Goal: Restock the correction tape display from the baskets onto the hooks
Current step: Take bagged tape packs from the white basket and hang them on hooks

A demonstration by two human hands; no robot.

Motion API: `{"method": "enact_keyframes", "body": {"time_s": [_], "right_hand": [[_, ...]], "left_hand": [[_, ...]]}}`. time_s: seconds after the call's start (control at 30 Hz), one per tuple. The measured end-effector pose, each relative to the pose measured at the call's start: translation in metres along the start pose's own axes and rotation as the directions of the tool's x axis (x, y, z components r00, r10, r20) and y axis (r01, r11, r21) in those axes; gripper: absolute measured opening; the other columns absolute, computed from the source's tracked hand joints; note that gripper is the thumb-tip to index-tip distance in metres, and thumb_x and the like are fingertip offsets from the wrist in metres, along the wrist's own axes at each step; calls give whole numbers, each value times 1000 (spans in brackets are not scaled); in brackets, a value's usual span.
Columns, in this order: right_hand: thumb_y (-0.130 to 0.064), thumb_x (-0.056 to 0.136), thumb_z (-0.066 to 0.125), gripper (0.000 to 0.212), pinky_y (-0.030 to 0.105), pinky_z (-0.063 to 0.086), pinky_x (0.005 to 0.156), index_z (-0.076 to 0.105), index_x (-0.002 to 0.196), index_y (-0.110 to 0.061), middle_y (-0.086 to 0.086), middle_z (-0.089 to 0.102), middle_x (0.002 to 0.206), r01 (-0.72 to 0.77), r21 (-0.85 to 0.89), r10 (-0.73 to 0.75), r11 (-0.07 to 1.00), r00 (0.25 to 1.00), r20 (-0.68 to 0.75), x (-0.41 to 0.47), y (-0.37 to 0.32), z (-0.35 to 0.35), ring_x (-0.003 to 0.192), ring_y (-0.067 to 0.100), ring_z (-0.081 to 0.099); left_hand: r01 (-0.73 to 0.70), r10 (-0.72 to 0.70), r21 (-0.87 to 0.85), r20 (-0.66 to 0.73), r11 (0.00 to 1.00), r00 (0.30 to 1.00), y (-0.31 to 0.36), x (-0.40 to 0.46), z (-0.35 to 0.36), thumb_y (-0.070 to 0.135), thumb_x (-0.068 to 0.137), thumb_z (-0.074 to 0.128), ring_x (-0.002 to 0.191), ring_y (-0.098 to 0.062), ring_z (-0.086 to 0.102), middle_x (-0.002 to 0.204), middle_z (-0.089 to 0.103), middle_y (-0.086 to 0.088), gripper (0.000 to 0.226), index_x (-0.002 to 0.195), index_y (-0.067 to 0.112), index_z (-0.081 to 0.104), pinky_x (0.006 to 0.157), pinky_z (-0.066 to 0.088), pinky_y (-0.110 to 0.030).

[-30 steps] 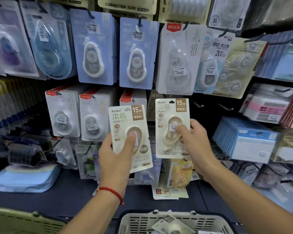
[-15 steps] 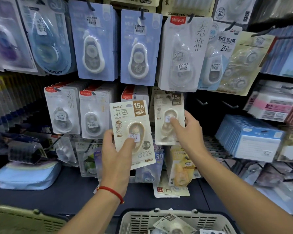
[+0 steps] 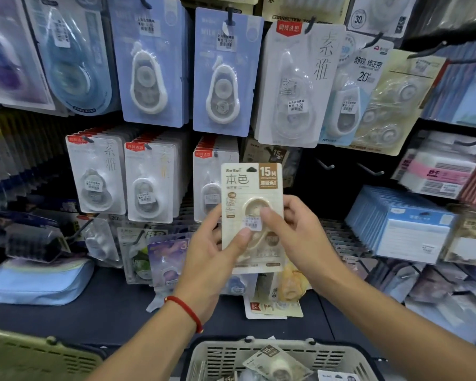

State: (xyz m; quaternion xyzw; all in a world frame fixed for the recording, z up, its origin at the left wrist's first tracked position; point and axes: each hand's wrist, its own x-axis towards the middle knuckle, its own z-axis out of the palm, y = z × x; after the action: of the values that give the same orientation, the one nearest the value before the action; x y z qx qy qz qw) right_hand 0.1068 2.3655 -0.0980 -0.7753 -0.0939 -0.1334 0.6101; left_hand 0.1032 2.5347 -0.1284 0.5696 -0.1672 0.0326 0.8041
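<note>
A beige "15M" correction tape pack is held upright in front of the display by both hands. My left hand grips its lower left edge, thumb on the blister. My right hand pinches its right side, thumb on the price sticker. Behind it, another beige 15M pack hangs on a hook in the middle row. Just right of that, two bare hooks stick out. A grey basket at the bottom holds more beige packs.
White packs and blue packs hang in rows left and above. Blue boxes stand at right. An olive basket sits at bottom left. A light blue pouch lies on the dark shelf.
My right hand left the second beige pack hanging on the hook and came back to the pack in my left hand. That pack moved right, and now both hands hold it.
</note>
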Motion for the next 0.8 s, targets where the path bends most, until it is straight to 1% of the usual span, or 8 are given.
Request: {"method": "enact_keyframes", "body": {"time_s": [0.07, 0.13, 0.27, 0.4, 0.57, 0.67, 0.73, 0.8], "right_hand": [[-44, 94, 70, 27, 35, 62, 73, 63, 115, -28, -3, 79, 107, -8, 16, 10, 1000, 995, -101, -3, 0, -3, 94, 18, 78], [-41, 91, 67, 28, 47, 63, 82, 63, 115, -27, -1, 79, 107, -30, 54, 39, 998, 982, -186, 1, 1, -8, 95, 21, 78], [-43, 89, 66, 33, 59, 61, 92, 64, 118, -26, -1, 80, 108, -85, 137, 113, 987, 970, -214, 15, -1, -16, 99, 23, 78], [-45, 90, 68, 38, 60, 61, 91, 67, 120, -22, 0, 81, 106, -98, 164, 134, 982, 965, -227, 25, -2, -15, 95, 23, 79], [-40, 101, 67, 27, 61, 61, 91, 73, 119, -21, 3, 82, 105, -109, 180, 146, 978, 968, -206, 25, 2, -13, 96, 26, 79], [-58, 93, 69, 44, 53, 63, 89, 68, 123, -26, -2, 81, 107, -96, 134, 125, 986, 965, -231, 17, 11, -8, 98, 18, 79], [-64, 88, 68, 47, 49, 63, 87, 65, 122, -31, -5, 81, 108, -69, 118, 98, 991, 959, -266, 11, 19, -2, 98, 15, 79], [-62, 92, 65, 38, 45, 62, 85, 65, 119, -36, -7, 80, 108, -49, 54, 62, 997, 953, -297, 17, 26, 1, 98, 12, 77]], "left_hand": [[25, -25, 37, 3, 999, 1000, -2, -2, 7, 29, 87, 78, 112, -15, 74, 119, 78, 3, 55, 137, 36, 58, 90, 61, -28], [76, -76, 48, -3, 996, 997, -5, -2, 13, 28, 84, 79, 107, -19, 76, 112, 79, -2, 53, 131, 37, 57, 87, 62, -30], [153, -153, 47, 0, 987, 988, -11, -3, 17, -8, 95, 68, 92, -24, 77, 103, 79, -7, 48, 134, 20, 60, 77, 64, -31], [152, -151, 42, -28, 988, 988, -10, -3, 16, -14, 96, 62, 85, -26, 78, 99, 81, -11, 46, 130, 16, 62, 78, 64, -30], [154, -154, -10, -63, 988, 986, -10, 1, 11, -15, 94, 63, 81, -26, 77, 96, 80, -16, 44, 122, 18, 66, 74, 63, -27], [176, -179, -36, -104, 984, 978, -13, 3, 11, -16, 94, 64, 79, -24, 78, 94, 80, -16, 38, 115, 16, 68, 71, 62, -24], [148, -125, 138, -159, 979, 979, -15, 5, 10, -11, 94, 68, 83, -13, 77, 94, 81, -5, 36, 112, 20, 69, 74, 61, -22], [65, 33, 468, -198, 881, 980, -15, 7, 5, -2, 93, 71, 94, -3, 71, 106, 75, 10, 39, 118, 28, 67, 86, 59, -20]]}}
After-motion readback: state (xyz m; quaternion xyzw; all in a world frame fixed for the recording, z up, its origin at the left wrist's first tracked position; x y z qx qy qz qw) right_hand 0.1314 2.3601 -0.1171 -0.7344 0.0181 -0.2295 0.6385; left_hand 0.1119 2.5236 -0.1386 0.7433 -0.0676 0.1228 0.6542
